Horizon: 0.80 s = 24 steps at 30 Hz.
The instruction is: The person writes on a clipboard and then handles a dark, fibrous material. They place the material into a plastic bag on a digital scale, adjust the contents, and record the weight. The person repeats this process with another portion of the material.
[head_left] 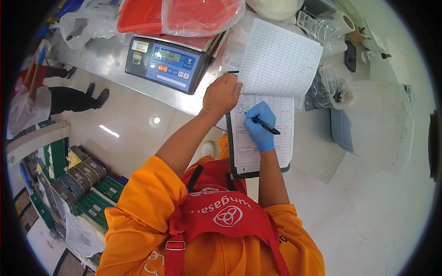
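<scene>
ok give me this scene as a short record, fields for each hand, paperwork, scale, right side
left hand: bare, at the left edge of the flipped-up pages
right hand: blue-gloved, holding a black pen over the form
paperwork: on a dark clipboard
scale: blue panel, red tub behind the panel
right side: translucent bin

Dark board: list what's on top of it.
A printed form, and over it the blue-gloved right hand holding a black pen. The hand hides part of the form.
</scene>
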Each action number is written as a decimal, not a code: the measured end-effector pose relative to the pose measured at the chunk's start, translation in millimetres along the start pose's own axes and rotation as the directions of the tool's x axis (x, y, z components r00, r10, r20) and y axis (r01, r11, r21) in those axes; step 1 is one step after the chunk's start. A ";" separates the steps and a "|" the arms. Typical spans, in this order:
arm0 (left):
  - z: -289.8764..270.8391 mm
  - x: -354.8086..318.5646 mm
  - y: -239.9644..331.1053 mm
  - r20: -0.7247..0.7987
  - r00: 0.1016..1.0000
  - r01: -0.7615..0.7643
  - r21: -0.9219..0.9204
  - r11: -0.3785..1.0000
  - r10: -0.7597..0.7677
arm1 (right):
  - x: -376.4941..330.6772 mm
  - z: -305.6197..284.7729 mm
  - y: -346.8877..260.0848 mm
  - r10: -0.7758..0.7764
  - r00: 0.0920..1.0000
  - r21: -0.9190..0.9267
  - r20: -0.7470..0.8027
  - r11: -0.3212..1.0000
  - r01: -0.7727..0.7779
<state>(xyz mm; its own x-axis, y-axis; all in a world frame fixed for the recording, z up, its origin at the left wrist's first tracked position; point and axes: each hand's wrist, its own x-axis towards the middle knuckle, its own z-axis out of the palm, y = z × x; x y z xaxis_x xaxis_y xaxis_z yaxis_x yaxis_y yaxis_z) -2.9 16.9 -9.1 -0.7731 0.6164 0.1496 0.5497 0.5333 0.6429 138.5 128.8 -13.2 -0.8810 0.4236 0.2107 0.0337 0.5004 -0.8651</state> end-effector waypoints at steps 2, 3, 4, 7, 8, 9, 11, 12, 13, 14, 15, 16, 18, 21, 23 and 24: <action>-0.3 0.3 -0.4 0.008 1.000 0.003 -0.005 1.000 -0.003 | -1.6 0.4 1.8 0.001 1.000 0.010 -0.005 1.000 -0.001; -0.5 0.4 -0.5 0.011 1.000 0.005 -0.008 1.000 -0.005 | -1.9 0.8 2.4 0.018 1.000 0.025 -0.010 1.000 -0.018; -0.1 0.3 -1.1 0.006 1.000 -0.001 -0.010 1.000 0.001 | -2.0 0.9 2.8 0.034 0.999 0.040 -0.015 0.999 -0.033; -0.4 0.4 -1.3 0.007 1.000 -0.002 -0.005 1.000 0.002 | -2.1 1.0 4.7 -0.034 0.998 0.052 -0.057 0.998 0.037; -1.1 0.5 0.0 0.019 1.000 0.009 0.002 1.000 -0.009 | -1.2 1.8 3.3 0.004 0.998 0.060 -0.058 0.998 -0.001; -2.0 1.2 0.8 0.031 0.999 0.020 0.010 1.000 -0.020 | -0.6 2.8 1.1 0.042 0.997 0.068 -0.058 0.997 -0.038; -2.3 0.4 -0.2 0.015 1.000 0.005 -0.010 1.000 -0.005 | -1.9 1.4 -0.7 0.066 0.997 0.055 -0.040 0.996 -0.064; -2.2 -0.2 -0.5 0.007 1.000 -0.003 -0.019 1.000 0.003 | -2.1 -0.3 0.0 0.051 0.998 0.037 -0.022 0.998 -0.050; -2.9 0.4 0.0 0.016 1.000 0.004 -0.013 1.000 -0.004 | -0.5 -0.7 0.3 0.034 0.999 0.021 -0.007 0.999 -0.033; -3.4 0.3 1.0 0.025 1.000 0.010 -0.007 1.000 -0.010 | 0.3 0.0 0.1 0.026 0.999 0.029 -0.022 0.999 -0.025; -4.0 0.9 1.6 0.035 0.999 0.017 -0.001 1.000 -0.017 | 0.4 1.0 -0.1 0.018 0.999 0.037 -0.037 0.999 -0.017; -3.5 0.4 1.1 0.025 1.000 0.009 -0.004 1.000 -0.009 | -1.3 1.4 0.0 0.013 0.999 0.044 -0.049 0.999 -0.011; -2.6 0.2 -0.2 0.007 1.000 -0.007 -0.010 1.000 0.007 | -3.0 0.9 1.4 0.017 0.999 0.028 -0.040 0.999 -0.016; -1.1 0.4 -0.3 0.018 1.000 0.006 0.005 1.000 -0.006 | -1.8 1.5 0.5 0.037 0.999 0.015 -0.033 0.999 -0.037; -1.5 0.2 -0.8 0.021 1.000 0.003 0.007 1.000 -0.004 | -2.3 1.5 1.1 0.030 0.999 0.009 -0.039 1.000 -0.030; -1.6 0.1 -0.9 0.023 1.000 0.002 0.009 1.000 -0.002 | -2.9 1.5 2.5 0.013 0.999 0.008 -0.046 1.000 -0.012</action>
<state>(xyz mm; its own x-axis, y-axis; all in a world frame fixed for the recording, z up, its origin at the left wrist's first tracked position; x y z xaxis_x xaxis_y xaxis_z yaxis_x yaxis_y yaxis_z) -4.0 15.5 -8.5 -0.7666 0.6287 0.1308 0.5510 0.5395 0.6366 140.5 127.7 -16.6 -0.8577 0.4645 0.2205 0.0410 0.4893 -0.8712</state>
